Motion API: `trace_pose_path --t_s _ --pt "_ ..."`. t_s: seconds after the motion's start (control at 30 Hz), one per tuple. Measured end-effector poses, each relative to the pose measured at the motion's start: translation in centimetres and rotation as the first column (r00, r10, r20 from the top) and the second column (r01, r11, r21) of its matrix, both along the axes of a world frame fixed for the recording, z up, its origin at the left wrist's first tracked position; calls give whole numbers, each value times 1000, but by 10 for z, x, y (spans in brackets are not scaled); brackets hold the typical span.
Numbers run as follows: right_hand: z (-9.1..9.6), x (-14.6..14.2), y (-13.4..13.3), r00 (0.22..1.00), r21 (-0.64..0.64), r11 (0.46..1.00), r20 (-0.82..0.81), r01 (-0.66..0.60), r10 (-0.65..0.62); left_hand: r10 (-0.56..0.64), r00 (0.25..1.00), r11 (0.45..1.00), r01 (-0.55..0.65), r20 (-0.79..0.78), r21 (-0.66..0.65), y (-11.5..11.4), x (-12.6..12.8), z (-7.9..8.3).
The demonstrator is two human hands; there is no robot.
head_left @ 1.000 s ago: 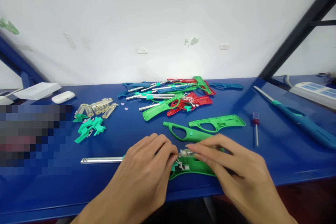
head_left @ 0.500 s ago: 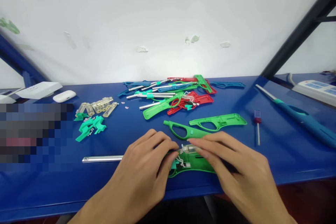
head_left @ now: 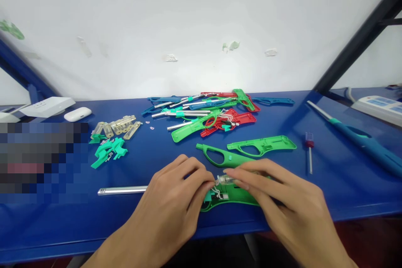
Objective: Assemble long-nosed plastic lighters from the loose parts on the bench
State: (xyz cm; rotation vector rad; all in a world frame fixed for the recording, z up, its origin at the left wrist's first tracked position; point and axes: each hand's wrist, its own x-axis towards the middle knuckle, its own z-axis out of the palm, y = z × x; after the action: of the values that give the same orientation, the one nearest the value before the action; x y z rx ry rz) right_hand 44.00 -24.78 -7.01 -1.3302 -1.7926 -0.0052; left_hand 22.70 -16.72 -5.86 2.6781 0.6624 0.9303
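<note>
My right hand (head_left: pixel 279 197) is closed on a clear lighter fuel tank (head_left: pixel 224 179), pinched between thumb and fingers above a green lighter half-shell (head_left: pixel 238 196). My left hand (head_left: pixel 180 197) is closed, thumb and fingertips pressed together at the tank's left end; what they pinch is too small to make out. White wires (head_left: pixel 216 193) and a teal trigger piece (head_left: pixel 208 196) lie in the shell's left part. A metal lighter tube (head_left: pixel 122 191) sticks out to the left from under my left hand.
Beyond my hands lie two green shell halves (head_left: pixel 262 145) and a pile of blue, red and green lighter parts (head_left: pixel 204 113). Clear tanks (head_left: pixel 121 125) and teal pieces (head_left: pixel 109 150) sit at left. A screwdriver (head_left: pixel 309 150) and a blue lighter (head_left: pixel 361 138) are at right.
The clear tank has shifted slightly and my left fingertips are now at its end. Both hands stay in nearly the same place.
</note>
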Motion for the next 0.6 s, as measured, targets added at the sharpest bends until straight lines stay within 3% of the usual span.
trace_pose_path --t_s 0.27,0.6 --pt "-3 1 -2 997 42 999 71 -28 25 -13 1000 1000 14 12 -24 2 -1 -3" --pt "-11 0 -4 999 58 998 47 -13 10 -12 1000 1000 13 16 -25 2 -1 -4"
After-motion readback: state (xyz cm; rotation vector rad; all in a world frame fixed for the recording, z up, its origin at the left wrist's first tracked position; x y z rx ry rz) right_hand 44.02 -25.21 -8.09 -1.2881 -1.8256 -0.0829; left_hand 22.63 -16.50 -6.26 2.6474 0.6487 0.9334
